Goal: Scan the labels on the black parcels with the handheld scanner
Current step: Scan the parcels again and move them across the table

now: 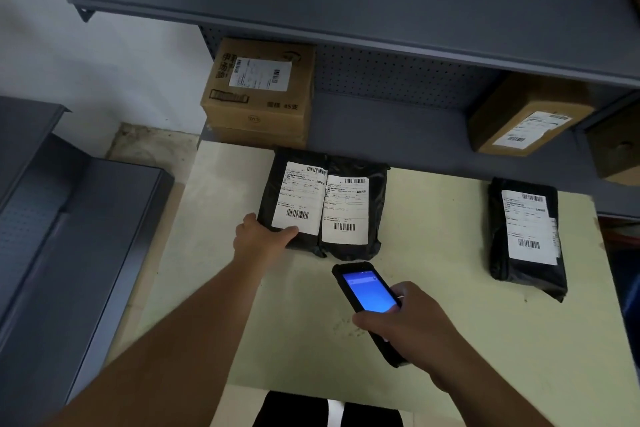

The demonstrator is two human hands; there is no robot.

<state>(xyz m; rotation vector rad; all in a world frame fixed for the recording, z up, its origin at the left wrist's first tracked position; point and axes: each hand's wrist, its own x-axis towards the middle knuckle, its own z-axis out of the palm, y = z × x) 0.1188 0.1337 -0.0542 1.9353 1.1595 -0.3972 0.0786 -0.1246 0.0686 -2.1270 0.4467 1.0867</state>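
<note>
Two black parcels lie side by side at the far middle of the pale table (433, 340), each with a white barcode label facing up: the left parcel (273, 180) and the right parcel (375, 211). My left hand (259, 236) grips the near left corner of the left parcel, thumb on its label. My right hand (405, 322) holds the black handheld scanner (367, 291), blue screen lit, its top end just short of the two parcels. A third black parcel (526, 270) with a label lies apart at the table's right side.
Grey metal shelving (346, 3) runs behind and above the table. A cardboard box (259, 94) with a label stands on the lower shelf behind the parcels, another box (526, 114) at the right. Grey shelf panels (69, 218) lie on the floor at left.
</note>
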